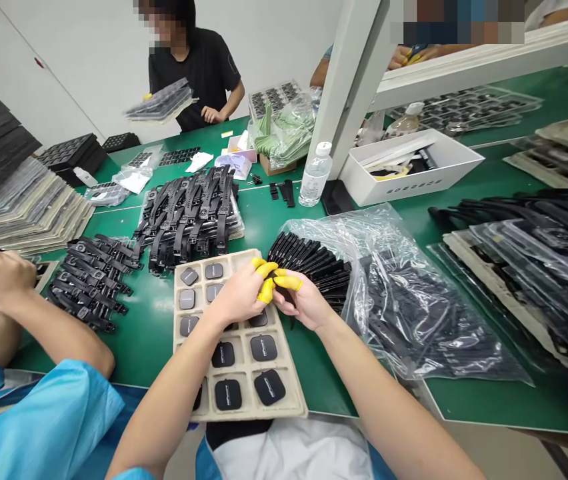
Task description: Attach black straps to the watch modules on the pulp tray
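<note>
My left hand point(244, 292) and my right hand point(301, 297) meet above the upper right part of a beige tray point(291, 393). Yellow covers sit on the fingertips of both. Their fingers pinch together around a small dark item point(273, 275), mostly hidden between them. Square black pieces with rounded corners, such as this one point(269, 387), lie in the tray's compartments. Just beyond my right hand, a row of black straps point(309, 263) fans out beside a clear plastic bag point(414, 313) full of dark pieces.
Watch straps point(191, 217) are piled behind the tray, with more point(91, 280) to the left. Stacked trays point(24, 207) rise far left, near a co-worker's arm point(64, 327). A bottle point(316, 175) and white box point(414, 183) stand behind. Another person point(199, 77) is across the table.
</note>
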Demonstrator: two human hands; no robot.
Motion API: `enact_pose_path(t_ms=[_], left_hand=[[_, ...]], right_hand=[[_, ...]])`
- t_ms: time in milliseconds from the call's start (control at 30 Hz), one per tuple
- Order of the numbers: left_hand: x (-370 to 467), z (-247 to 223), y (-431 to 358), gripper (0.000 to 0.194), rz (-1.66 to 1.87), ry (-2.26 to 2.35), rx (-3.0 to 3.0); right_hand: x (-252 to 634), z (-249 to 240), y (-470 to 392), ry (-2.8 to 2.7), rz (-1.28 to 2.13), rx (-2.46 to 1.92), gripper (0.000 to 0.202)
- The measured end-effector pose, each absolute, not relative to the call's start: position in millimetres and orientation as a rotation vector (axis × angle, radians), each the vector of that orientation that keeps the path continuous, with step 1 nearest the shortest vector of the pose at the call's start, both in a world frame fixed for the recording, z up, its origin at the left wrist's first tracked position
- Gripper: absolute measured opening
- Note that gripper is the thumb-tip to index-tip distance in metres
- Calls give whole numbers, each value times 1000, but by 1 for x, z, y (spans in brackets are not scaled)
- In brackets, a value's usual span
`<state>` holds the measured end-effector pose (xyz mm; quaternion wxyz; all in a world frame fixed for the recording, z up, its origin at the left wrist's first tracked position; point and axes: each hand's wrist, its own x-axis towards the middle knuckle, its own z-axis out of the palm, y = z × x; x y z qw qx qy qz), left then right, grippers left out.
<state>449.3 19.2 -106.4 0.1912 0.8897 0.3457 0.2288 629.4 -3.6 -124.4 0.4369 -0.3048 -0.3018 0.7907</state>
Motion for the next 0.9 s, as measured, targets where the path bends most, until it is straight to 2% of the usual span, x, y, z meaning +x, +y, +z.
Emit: enact_pose_path(t_ms=[500, 700, 900], left_hand=[[454, -100, 19, 42, 392, 1080, 2644], [457, -93, 13, 32, 219, 1146, 2714], [453, -97, 13, 37, 400, 1090, 2592]], right_hand=[[635, -132, -1, -876, 1937, -909, 28], [634, -134, -1, -927, 1926, -966, 26], [635, -131, -2, -958, 1923, -936, 27]])
